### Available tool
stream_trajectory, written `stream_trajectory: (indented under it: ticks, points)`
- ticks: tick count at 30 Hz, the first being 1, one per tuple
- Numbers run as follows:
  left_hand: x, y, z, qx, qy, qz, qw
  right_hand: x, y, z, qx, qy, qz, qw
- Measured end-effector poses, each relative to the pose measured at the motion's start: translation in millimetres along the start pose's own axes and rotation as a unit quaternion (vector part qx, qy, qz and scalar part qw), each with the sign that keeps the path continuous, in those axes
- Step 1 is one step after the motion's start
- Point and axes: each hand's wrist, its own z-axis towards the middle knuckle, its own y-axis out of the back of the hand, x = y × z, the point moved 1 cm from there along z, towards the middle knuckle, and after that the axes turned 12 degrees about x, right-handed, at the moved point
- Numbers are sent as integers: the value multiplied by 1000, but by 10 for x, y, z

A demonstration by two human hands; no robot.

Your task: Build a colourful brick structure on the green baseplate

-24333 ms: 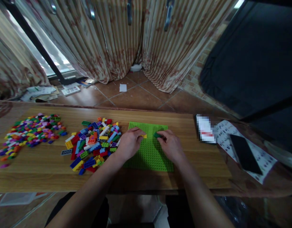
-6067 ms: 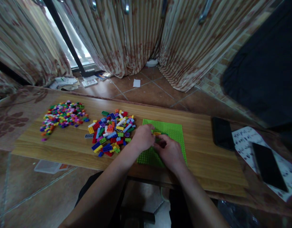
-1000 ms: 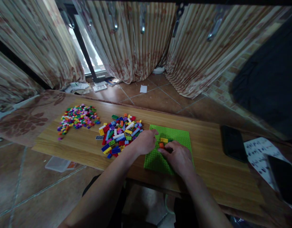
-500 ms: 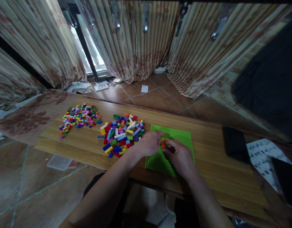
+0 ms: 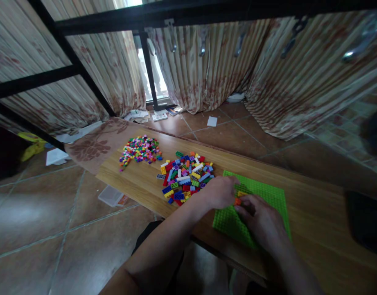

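Note:
A green studded baseplate (image 5: 268, 192) lies on the wooden tabletop. Over its left part my right hand (image 5: 265, 217) pinches a small orange toy brick (image 5: 237, 201) between thumb and fingers. Just behind that brick is a yellow brick (image 5: 242, 193), partly covered by the same hand. My left hand (image 5: 220, 191) is closed, its fingers curled close beside the orange brick; what they hold, if anything, is hidden. To the left of this hand is a heap of large mixed bricks (image 5: 185, 176), partly behind my wrist.
A second heap, of small coloured bricks (image 5: 141, 149), lies farther left on the wooden table (image 5: 139, 176). A dark flat object (image 5: 364, 219) is at the right. On the floor are a clear plastic box (image 5: 110, 196) and papers (image 5: 159, 116). A dark bar with hooks (image 5: 202, 49) crosses above.
My view has turned left, so the table and bricks appear farther right. Both hands stay together over the baseplate at the orange brick, with little visible change in grip.

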Motion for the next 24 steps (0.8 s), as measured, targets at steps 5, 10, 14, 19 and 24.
stream_trajectory:
  ticks: [5,10,14,19,24]
  points:
    - [241,293,-88,-98,-18,-52,994,29,-21,18,-27,-20,26,999]
    - [708,711,-328,-298,69,-228,924,260,-112,86,-42,4,45,998]
    - [902,874,-489,-418,56,-302,855,507,-282,182,-9,68,44,997]
    - [871,928,-559,-454,42,-333,825,630,-440,305,20,96,20,995]
    - [829,953,-597,-459,27,-350,816,628,-473,357,-1,89,37,995]
